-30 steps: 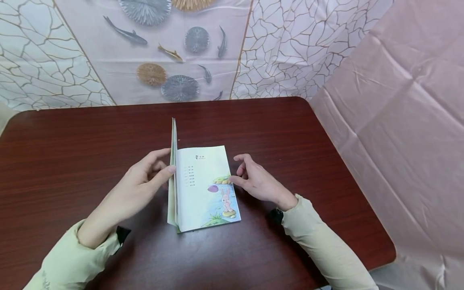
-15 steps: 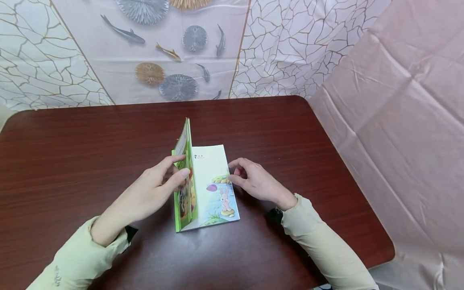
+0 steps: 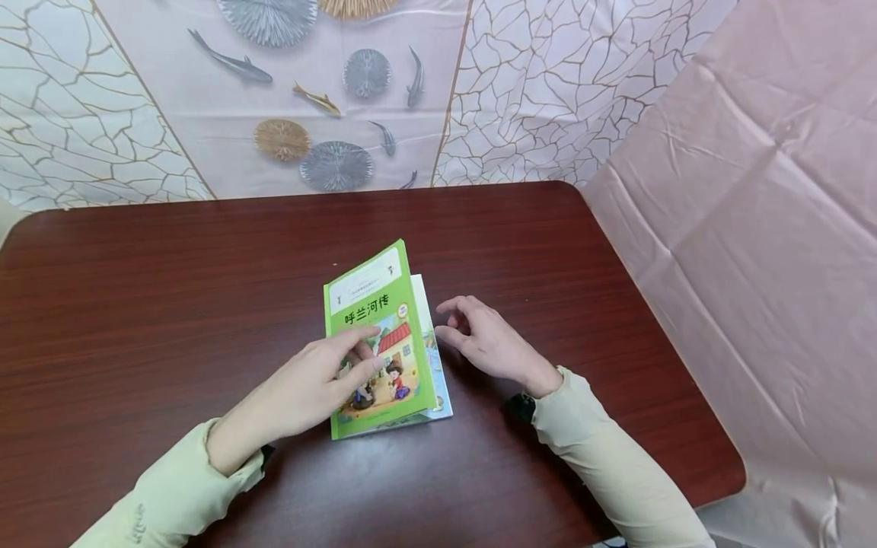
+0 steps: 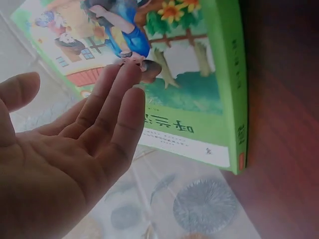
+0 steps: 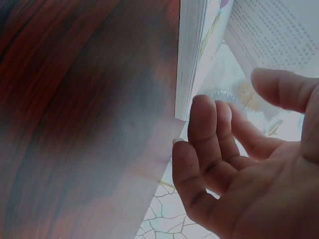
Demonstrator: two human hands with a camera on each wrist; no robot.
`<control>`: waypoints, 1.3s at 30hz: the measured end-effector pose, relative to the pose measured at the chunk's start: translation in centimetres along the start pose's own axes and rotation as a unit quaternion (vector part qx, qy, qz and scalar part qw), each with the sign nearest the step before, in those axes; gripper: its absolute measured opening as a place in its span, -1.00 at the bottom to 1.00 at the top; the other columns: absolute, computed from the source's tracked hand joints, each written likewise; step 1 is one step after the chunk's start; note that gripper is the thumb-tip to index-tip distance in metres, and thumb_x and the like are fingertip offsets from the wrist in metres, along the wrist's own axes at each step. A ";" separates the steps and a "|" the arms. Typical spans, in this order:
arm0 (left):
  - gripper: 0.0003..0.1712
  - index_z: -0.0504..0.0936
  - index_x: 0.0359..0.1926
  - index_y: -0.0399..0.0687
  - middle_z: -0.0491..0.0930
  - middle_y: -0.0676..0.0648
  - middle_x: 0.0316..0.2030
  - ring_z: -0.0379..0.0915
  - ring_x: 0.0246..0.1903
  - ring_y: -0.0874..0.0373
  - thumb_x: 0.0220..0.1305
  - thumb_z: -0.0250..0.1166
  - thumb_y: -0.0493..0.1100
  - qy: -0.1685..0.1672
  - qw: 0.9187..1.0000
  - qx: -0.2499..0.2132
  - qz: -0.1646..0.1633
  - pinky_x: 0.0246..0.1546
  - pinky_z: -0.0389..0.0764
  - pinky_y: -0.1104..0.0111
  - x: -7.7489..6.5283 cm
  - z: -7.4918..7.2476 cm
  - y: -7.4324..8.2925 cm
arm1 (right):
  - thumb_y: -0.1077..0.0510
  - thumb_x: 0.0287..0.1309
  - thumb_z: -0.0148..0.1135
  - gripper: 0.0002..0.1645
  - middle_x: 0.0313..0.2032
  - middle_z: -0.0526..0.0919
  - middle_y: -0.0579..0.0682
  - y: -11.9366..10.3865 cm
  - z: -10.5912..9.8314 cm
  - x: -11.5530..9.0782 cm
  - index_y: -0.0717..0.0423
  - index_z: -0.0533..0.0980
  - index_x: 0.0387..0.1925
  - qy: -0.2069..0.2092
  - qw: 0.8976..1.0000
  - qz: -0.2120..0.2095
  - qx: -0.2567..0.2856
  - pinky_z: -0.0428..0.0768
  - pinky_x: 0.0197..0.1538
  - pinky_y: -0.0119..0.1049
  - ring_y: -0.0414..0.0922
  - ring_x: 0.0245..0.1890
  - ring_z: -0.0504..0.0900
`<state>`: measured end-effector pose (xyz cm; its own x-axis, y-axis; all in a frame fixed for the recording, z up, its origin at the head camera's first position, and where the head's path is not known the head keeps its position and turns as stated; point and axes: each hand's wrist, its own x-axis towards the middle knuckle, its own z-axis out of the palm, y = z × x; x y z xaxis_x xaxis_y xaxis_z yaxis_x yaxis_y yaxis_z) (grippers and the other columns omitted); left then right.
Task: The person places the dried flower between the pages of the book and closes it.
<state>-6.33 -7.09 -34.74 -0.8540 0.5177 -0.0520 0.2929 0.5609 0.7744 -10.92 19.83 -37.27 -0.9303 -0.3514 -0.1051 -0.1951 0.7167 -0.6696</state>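
A green-covered book [image 3: 373, 297] with a picture of children and a red-roofed house lies at the middle of the table. Its front cover slants above the pages, and a strip of the illustrated page [image 3: 441, 380] shows at the right. My left hand [image 3: 301, 384] is over the cover with loosely bent fingers; the left wrist view shows its palm towards the cover picture [image 4: 184, 84]. Whether the fingertips touch it, I cannot tell. Beside the book's right edge, my right hand [image 3: 492, 342] holds nothing. The right wrist view shows the page block [image 5: 188, 74] and a raised printed page [image 5: 279, 35].
The dark red-brown table [image 3: 157, 304] has rounded corners and extends on all sides of the book. A patterned cloth [image 3: 342, 99] hangs behind it, and a plain pinkish cloth [image 3: 774, 251] hangs along the right.
The cover and the leaves with it have swung over from upright to the right, hiding most of the illustrated page. My left hand has followed rightwards. The right hand has barely moved.
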 end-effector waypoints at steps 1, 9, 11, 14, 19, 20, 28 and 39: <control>-0.43 0.39 0.33 -0.05 0.57 0.17 -0.21 0.49 -0.30 0.29 0.41 0.14 0.09 -0.002 1.000 0.005 0.000 -0.38 0.52 0.35 -0.1 0.2 0.0 | 0.03 0.32 0.19 -0.61 -0.25 0.49 -0.05 0.0 0.0 0.0 0.15 0.49 0.07 0.004 1.000 0.001 -0.005 0.51 -0.24 -0.24 -0.13 -0.33 0.49; -0.76 0.54 -0.08 0.08 0.54 0.16 -0.21 0.46 -0.22 0.26 0.37 0.21 0.07 -0.002 0.997 0.076 0.019 -0.24 0.50 0.28 -0.2 1.5 -0.5 | 0.10 0.34 0.13 -0.66 -0.19 0.46 0.00 0.1 0.0 0.0 0.16 0.49 0.07 0.033 0.999 0.007 -0.028 0.50 -0.12 -0.23 -0.13 -0.21 0.48; -0.78 0.53 -0.15 0.07 0.52 0.11 -0.22 0.43 -0.23 0.21 0.36 0.22 0.07 -0.002 0.996 0.087 0.028 -0.25 0.49 0.27 -0.2 1.7 -0.6 | 0.10 0.34 0.13 -0.63 -0.16 0.45 0.04 0.1 0.0 0.0 0.19 0.48 0.09 0.036 0.999 0.011 -0.024 0.51 -0.10 -0.22 -0.12 -0.18 0.50; -0.65 0.56 0.00 -0.06 0.57 0.03 -0.06 0.47 -0.06 0.17 0.36 0.22 0.06 0.000 0.993 0.108 0.038 -0.05 0.52 0.21 -0.3 2.0 -0.8 | 0.06 0.33 0.15 -0.57 -0.10 0.43 0.07 0.1 0.1 0.0 0.20 0.44 0.13 0.037 0.999 0.019 -0.018 0.52 -0.11 -0.21 -0.12 -0.16 0.51; -0.47 0.53 0.18 -0.20 0.56 -0.10 0.11 0.44 0.15 0.04 0.35 0.23 0.04 -0.005 0.989 0.142 0.050 0.16 0.44 0.09 -0.3 2.5 -1.1 | 0.00 0.31 0.16 -0.49 -0.04 0.39 0.10 -0.1 0.2 -0.2 0.15 0.37 0.20 0.049 0.998 0.026 -0.023 0.52 -0.13 -0.21 -0.09 -0.15 0.51; -0.46 0.52 0.19 -0.22 0.56 -0.11 0.11 0.44 0.16 0.02 0.35 0.24 0.04 -0.006 0.988 0.147 0.053 0.17 0.43 0.08 -0.3 2.6 -1.1 | -0.02 0.31 0.17 -0.47 -0.02 0.38 0.09 -0.2 0.3 -0.3 0.13 0.36 0.21 0.052 0.998 0.023 -0.029 0.52 -0.11 -0.20 -0.07 -0.12 0.50; -0.43 0.52 0.20 -0.21 0.56 -0.12 0.12 0.43 0.15 0.01 0.32 0.25 0.07 -0.013 0.982 0.177 0.059 0.16 0.43 0.07 -0.4 3.3 -1.2 | -0.17 0.14 0.35 -0.12 0.26 0.31 0.04 -0.9 1.1 -2.3 0.10 0.26 0.37 0.006 0.984 -0.089 -0.152 0.36 0.20 0.00 -0.02 0.23 0.28; -0.37 0.50 0.22 -0.22 0.50 -0.12 0.18 0.39 0.18 0.02 0.24 0.34 0.05 -0.006 0.981 0.179 0.077 0.14 0.41 0.03 -0.8 3.3 -2.0 | -0.26 -0.01 0.43 0.11 0.42 0.13 0.15 -0.7 2.2 -4.0 0.11 0.15 0.44 -0.034 0.966 -0.137 -0.217 0.34 0.20 0.10 0.04 0.38 0.15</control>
<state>-4.81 -6.52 -38.29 -0.7839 0.6197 0.0392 0.5513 0.6656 0.5030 -6.37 19.42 -38.04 -0.8056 -0.5919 -0.0255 -0.5565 0.7709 -0.3100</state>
